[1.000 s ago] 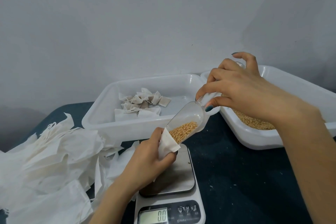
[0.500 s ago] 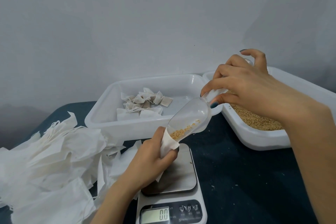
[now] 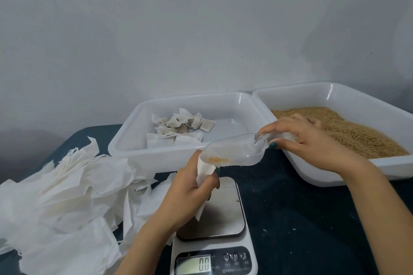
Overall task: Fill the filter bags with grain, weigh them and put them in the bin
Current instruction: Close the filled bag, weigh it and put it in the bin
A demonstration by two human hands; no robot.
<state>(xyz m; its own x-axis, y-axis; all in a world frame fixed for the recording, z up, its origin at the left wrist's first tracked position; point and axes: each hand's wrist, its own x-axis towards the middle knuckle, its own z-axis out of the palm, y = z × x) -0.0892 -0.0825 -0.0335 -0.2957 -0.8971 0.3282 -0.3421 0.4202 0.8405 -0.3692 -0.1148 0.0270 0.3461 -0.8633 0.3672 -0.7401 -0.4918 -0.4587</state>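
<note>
The filter bag (image 3: 204, 173) is being gripped above the scale (image 3: 225, 214) by the left hand (image 3: 186, 192), fingers curled round it — its mouth being held at the lip of the clear scoop (image 3: 237, 152). The scoop's handle is being pinched between thumb and fingers of the right hand (image 3: 312, 143), over the rim of the grain tray (image 3: 357, 96).

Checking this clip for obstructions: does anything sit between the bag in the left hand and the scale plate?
Nothing visible does. The filter bag, gripped by the left hand, hangs over the scale plate. The scoop, held by the right hand, meets the bag's mouth from above, not underneath.
</note>
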